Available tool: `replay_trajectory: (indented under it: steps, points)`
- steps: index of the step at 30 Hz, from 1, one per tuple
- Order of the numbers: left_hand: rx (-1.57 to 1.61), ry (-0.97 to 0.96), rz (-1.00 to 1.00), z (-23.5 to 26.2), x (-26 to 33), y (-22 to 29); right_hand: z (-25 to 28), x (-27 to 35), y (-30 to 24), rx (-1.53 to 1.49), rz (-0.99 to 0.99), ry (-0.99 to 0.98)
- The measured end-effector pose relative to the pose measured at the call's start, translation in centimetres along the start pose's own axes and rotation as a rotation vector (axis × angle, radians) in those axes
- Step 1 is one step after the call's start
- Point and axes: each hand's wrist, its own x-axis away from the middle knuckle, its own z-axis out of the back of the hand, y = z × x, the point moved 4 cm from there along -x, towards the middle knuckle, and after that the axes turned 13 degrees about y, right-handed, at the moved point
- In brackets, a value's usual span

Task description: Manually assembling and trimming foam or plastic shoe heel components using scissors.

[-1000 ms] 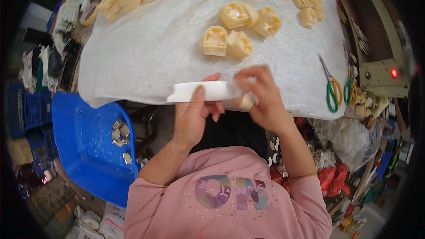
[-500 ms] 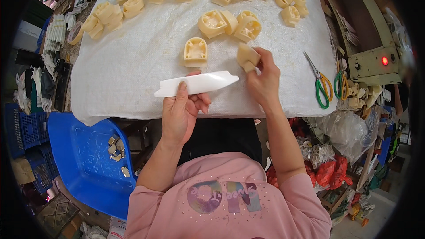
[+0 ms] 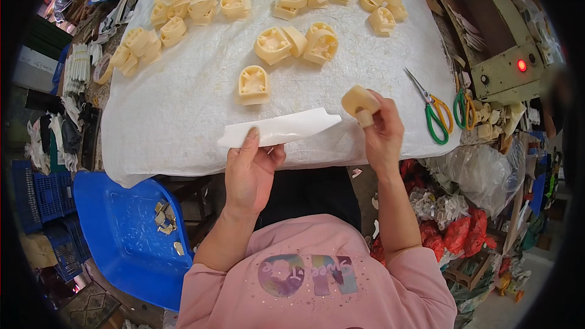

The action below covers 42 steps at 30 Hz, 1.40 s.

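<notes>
My left hand (image 3: pixel 253 173) is closed on a long white strip (image 3: pixel 286 129), thumb on top and fingers beneath, above the front part of the table. The strip has a notched right end and a glossy surface. To its right, my right hand (image 3: pixel 384 131) pinches a small cream-coloured block with a stem-like lower part (image 3: pixel 358 102); its exact kind does not show. The block and the strip's right tip are slightly apart. Just beyond the strip, a cream plastic arch-shaped housing (image 3: pixel 253 84) lies on the cloth, with two or three more housings (image 3: pixel 274 45) farther back.
Several cream housings (image 3: pixel 201 0) lie along the far side of the white woven cloth (image 3: pixel 195 91). Scissors with green and yellow handles (image 3: pixel 437 116) lie at the right. Below left stands a blue tub (image 3: pixel 122 225) holding small scraps. A machine box (image 3: pixel 506 73) shows a red light.
My right hand has moved right and slightly nearer with the cream block, turning it. The white strip has shifted a little right and tilted. The whole view has shifted somewhat.
</notes>
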Motion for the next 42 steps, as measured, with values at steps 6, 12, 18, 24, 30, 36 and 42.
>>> replay_trajectory:
  steps: [6,12,18,24,30,36,42]
  points:
    - [-0.108,-0.092,-0.125,-0.5,0.9,-0.4,0.5,2.0,-7.9,-0.373,0.229,-0.117]
    - [-0.274,-0.261,-0.110,-2.4,2.6,-0.3,-1.4,4.2,-8.8,-0.388,0.406,-0.151]
    - [-0.255,-0.281,-0.044,-3.3,4.1,0.4,-1.8,5.0,-8.6,-0.332,0.541,-0.080]
    - [-0.264,-0.312,-0.072,-3.3,4.2,0.3,-1.8,5.1,-8.3,-0.318,0.573,-0.044]
    - [-0.290,-0.338,-0.086,-3.4,4.3,0.4,-1.8,4.9,-8.6,-0.315,0.559,-0.048]
    - [-0.368,-0.254,-0.138,-3.4,4.8,0.1,-2.1,5.0,-8.2,-0.210,0.585,-0.048]
    - [-0.555,-0.234,-0.220,-3.0,5.1,-0.3,-1.8,5.6,-8.0,0.033,0.670,-0.055]
